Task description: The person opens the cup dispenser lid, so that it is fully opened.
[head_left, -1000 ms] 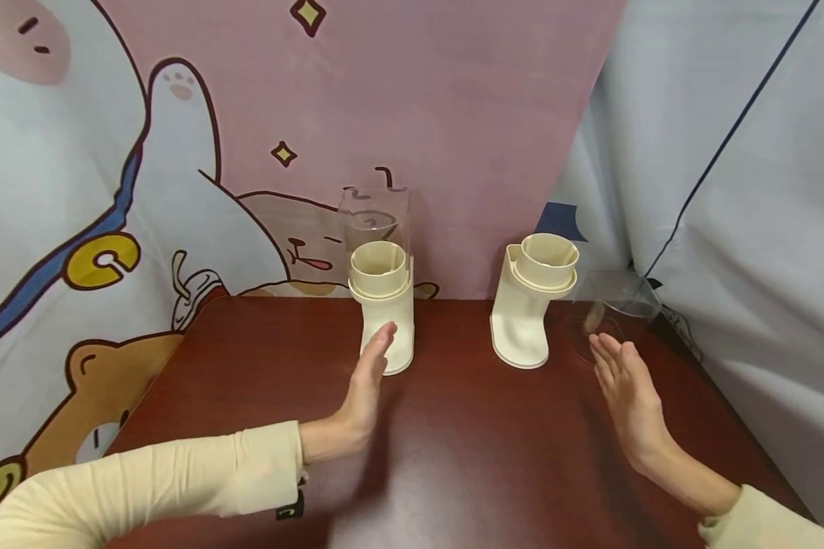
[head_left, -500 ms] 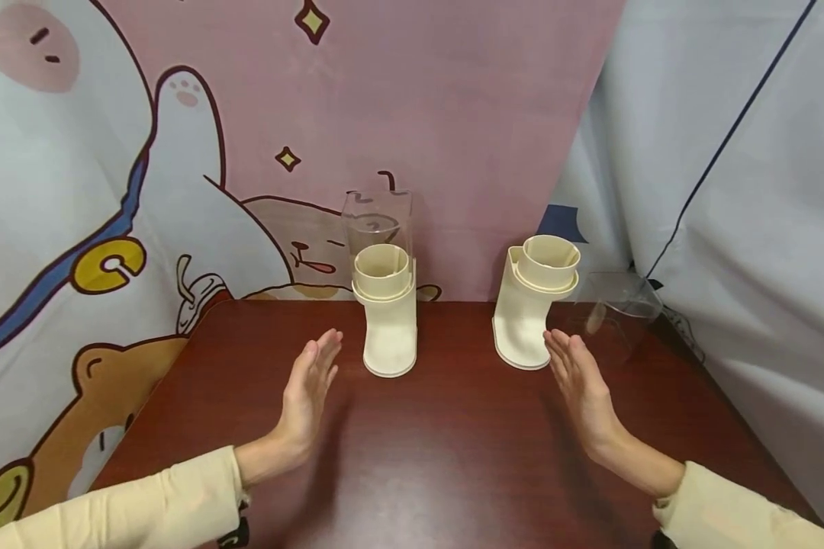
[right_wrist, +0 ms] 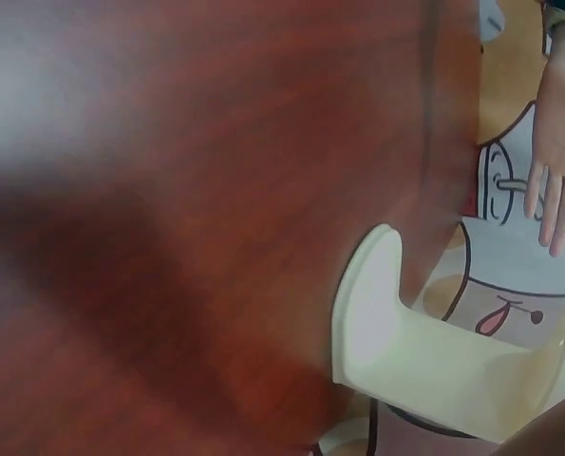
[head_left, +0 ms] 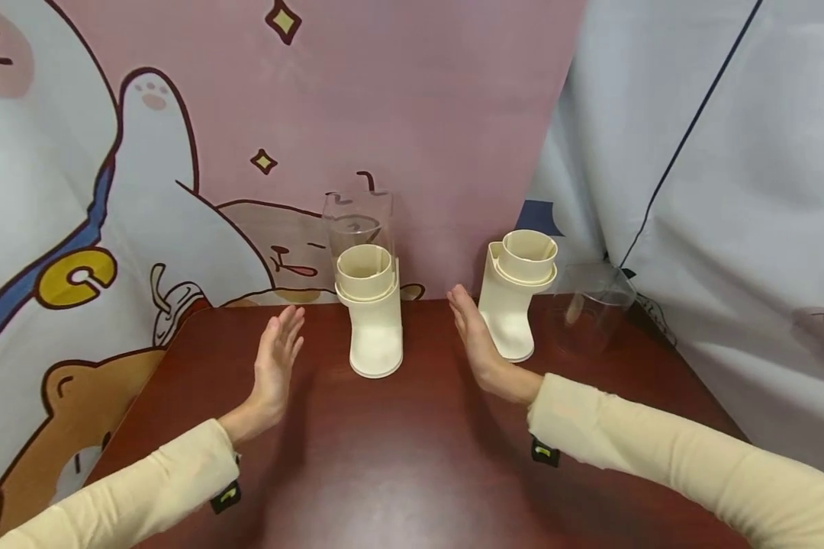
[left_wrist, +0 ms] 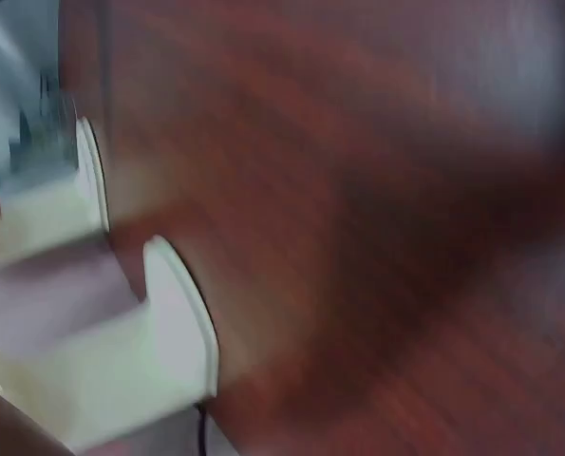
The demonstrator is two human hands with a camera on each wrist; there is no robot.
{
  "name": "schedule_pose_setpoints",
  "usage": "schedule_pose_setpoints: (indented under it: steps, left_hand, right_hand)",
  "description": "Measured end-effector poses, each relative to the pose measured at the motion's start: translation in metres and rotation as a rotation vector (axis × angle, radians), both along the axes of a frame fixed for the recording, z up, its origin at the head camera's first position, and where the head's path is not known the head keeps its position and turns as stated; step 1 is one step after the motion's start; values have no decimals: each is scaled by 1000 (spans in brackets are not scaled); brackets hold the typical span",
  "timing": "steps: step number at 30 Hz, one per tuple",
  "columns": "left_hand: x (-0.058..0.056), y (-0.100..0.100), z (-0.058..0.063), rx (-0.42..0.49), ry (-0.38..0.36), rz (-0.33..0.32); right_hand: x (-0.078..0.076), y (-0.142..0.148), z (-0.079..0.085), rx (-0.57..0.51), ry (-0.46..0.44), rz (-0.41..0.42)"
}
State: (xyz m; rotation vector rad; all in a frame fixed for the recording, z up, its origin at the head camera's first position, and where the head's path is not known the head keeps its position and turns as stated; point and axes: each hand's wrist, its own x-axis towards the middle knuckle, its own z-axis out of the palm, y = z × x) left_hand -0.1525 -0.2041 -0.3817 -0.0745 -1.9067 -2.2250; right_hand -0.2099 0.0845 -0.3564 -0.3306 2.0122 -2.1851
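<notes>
at the far left, a cloth backdrop printed with cartoon animals on pink and white (head_left: 419,114) is hanging behind a dark reddish-brown, wood-grained worktop (head_left: 384,457). a cream long sleeve with a black strap-like device (head_left: 225,498) under its cuff is reaching in, and the left hand (head_left: 273,366) is hovering over the worktop, fingers straight and close together, holding nothing.

just to the right of it, a cream, plastic-looking stand with a rounded foot and an open round cup on top (head_left: 375,324) is standing upright; a clear, see-through container (head_left: 357,210) is rising behind its cup.

next, the right hand (head_left: 481,339) is hanging between the two stands, its fingers straight and pointing away from the person, also gripping nothing. it is partly covering a matching cream stand (head_left: 508,305); whether they are touching, i cannot tell.

farther right, a second clear container (head_left: 590,305) is sitting on the worktop near that stand, and a thin dark line (head_left: 693,114) is running down the pale drape (head_left: 762,229).
</notes>
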Motion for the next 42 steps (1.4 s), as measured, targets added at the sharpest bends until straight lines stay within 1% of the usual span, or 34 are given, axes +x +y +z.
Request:
schedule_pose_setpoints:
  steps: [4,6,8,10,12,15,17,18,21,23,26,28,31,35,36,39,42]
  left_hand:
    - [-26,-7,-6,-36,-1,-21]
    - [-37,-8,-7,-42,-9,-22]
    - [-47,-7,-6,-36,-9,-12]
    - [-59,-3,-2,-18,9,11]
    - [-74,3,4,7,36,26]
    - [-97,15,15,21,65,24]
    - [-110,21,20,19,52,3]
    - [-115,23,21,13,33,-6]
    - [-125,27,22,-11,-20,-25]
    - [-130,28,20,-22,-41,-35]
    - [-134,29,18,-31,-63,-43]
    - [-136,30,17,-33,-76,-59]
    - [-139,33,18,-20,-74,-42]
    - [-142,36,23,5,-43,-11]
    - [-142,36,25,2,-44,-20]
    - [-141,38,26,9,-44,-10]
    - [-134,42,25,17,-51,14]
  right_hand:
    - [-22,-22,5,12,45,-21]
    - [-32,-34,8,21,71,-25]
    - [-41,-43,10,33,92,-30]
    - [-50,-50,14,42,98,-46]
    - [-58,-56,18,47,105,-64]
    - [-68,-65,25,54,100,-82]
    - [-72,-71,29,60,90,-90]
    - [-73,-75,31,61,81,-96]
    - [-75,-83,32,47,66,-125]
    - [-75,-87,32,30,65,-139]
    - [-74,-92,30,3,74,-141]
    - [-72,-95,29,12,70,-145]
    - [-67,-100,29,7,59,-130]
    - [-63,-105,31,-17,60,-96]
    - [-62,-106,32,-21,62,-90]
    - [-61,-107,32,-33,47,-83]
    - [-62,-107,30,-33,25,-79]
